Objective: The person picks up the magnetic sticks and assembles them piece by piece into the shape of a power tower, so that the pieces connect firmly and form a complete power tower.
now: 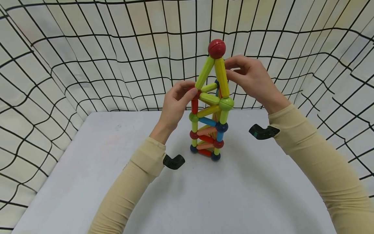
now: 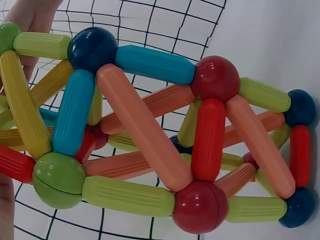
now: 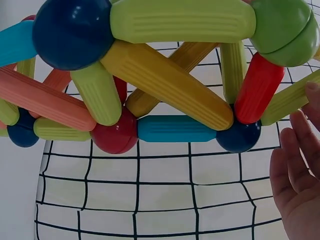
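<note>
A tall tower of coloured magnetic sticks and balls (image 1: 207, 122) stands upright, narrowing to a red ball (image 1: 217, 48) at its peak. On its left side, my left hand (image 1: 175, 104) pinches a small red ball (image 1: 197, 94) at an upper joint, thumb in front. My right hand (image 1: 248, 76) is at the upper right, behind a long yellow stick (image 1: 221, 78), its thumb and index finger closing on a yellow-green stick (image 3: 292, 101) that rises from a dark blue ball (image 3: 239, 129). The front stick partly hides those fingertips. The left wrist view shows the lower tiers (image 2: 207, 140) joined.
The tower's base rests on a white tabletop (image 1: 117, 156). Black netting (image 1: 140, 65) over pale walls encloses the back and both sides, close behind the tower. A black wrist device (image 1: 264, 131) sits at the right cuff and another (image 1: 173, 162) at the left.
</note>
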`<state>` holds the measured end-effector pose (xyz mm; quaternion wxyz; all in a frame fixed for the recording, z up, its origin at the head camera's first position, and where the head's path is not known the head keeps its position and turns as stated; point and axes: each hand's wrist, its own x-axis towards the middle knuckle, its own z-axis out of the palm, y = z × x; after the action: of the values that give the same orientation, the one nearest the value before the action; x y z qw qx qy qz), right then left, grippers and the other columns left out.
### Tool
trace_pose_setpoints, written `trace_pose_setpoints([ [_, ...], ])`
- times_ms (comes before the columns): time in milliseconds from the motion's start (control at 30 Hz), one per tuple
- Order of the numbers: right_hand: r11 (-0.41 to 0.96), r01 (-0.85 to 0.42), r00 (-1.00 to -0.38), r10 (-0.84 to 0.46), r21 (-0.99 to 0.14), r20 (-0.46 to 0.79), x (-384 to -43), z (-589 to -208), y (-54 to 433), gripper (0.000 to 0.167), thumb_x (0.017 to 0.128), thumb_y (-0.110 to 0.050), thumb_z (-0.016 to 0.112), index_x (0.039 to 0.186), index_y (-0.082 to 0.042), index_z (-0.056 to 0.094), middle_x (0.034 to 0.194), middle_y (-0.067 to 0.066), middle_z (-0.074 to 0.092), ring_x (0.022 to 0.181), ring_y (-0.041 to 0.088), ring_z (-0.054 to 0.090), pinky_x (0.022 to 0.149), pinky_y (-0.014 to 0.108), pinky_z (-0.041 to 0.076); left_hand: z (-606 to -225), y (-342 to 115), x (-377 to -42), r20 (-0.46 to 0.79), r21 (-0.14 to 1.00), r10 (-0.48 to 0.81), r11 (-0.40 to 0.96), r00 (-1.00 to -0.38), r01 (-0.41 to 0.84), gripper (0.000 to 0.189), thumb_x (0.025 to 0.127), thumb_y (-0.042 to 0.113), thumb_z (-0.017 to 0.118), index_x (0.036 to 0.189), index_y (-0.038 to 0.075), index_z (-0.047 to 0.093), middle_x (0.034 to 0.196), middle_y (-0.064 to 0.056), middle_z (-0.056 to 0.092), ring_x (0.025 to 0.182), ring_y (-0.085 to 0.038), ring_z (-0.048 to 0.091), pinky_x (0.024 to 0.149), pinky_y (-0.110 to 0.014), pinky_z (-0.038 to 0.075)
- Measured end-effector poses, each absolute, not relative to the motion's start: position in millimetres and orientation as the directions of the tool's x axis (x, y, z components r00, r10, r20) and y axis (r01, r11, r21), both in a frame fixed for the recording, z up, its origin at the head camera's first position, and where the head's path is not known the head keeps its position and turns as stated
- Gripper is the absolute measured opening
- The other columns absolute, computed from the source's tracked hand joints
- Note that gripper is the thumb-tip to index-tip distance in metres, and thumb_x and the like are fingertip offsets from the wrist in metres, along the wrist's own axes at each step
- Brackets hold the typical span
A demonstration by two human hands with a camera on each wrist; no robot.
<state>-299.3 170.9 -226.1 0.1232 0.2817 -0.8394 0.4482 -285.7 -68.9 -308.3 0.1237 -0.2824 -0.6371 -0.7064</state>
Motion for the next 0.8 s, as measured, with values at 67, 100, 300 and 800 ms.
trace_pose_setpoints([
  [67,0.440,-0.575,-0.817,-0.358,-0.689,0.453,-300,-227,171,0.031,0.097,-0.021,0.062,0.125,-0.008,0.063,0.118,0.005,0.063,0.108,0.019,0.062,0.098,0.030,0.049,-303,-68,-286,0.586,0.810,0.176,-0.139,-0.791,0.569,0.030,0.098,0.010,0.057,0.127,0.002,0.057,0.114,-0.010,0.062,0.103,-0.022,0.059,0.094,-0.036,0.049],
  [100,0.436,-0.574,-0.817,-0.357,-0.693,0.452,-300,-227,172,0.031,0.097,-0.021,0.062,0.125,-0.008,0.063,0.118,0.005,0.063,0.108,0.019,0.062,0.098,0.030,0.049,-299,-67,-286,0.606,0.795,0.170,-0.129,-0.777,0.592,0.031,0.098,0.010,0.056,0.129,0.001,0.056,0.116,-0.010,0.060,0.105,-0.022,0.058,0.095,-0.036,0.049],
  [300,0.392,-0.614,-0.786,-0.385,-0.686,0.484,-301,-231,171,0.030,0.098,-0.015,0.060,0.127,-0.007,0.062,0.117,0.004,0.063,0.109,0.017,0.059,0.098,0.031,0.048,-251,-61,-284,0.713,0.694,0.182,-0.044,-0.677,0.719,0.037,0.098,0.005,0.055,0.135,0.001,0.053,0.128,-0.012,0.056,0.116,-0.019,0.055,0.100,-0.034,0.046],
  [800,0.404,-0.601,-0.799,-0.317,-0.690,0.511,-303,-239,170,0.033,0.097,-0.019,0.062,0.128,-0.010,0.062,0.118,0.004,0.065,0.109,0.016,0.060,0.099,0.031,0.048,-181,-44,-282,0.697,0.484,0.375,0.384,-0.612,0.786,0.030,0.097,0.018,0.062,0.124,0.007,0.066,0.116,-0.005,0.062,0.104,-0.011,0.054,0.085,-0.020,0.048],
])
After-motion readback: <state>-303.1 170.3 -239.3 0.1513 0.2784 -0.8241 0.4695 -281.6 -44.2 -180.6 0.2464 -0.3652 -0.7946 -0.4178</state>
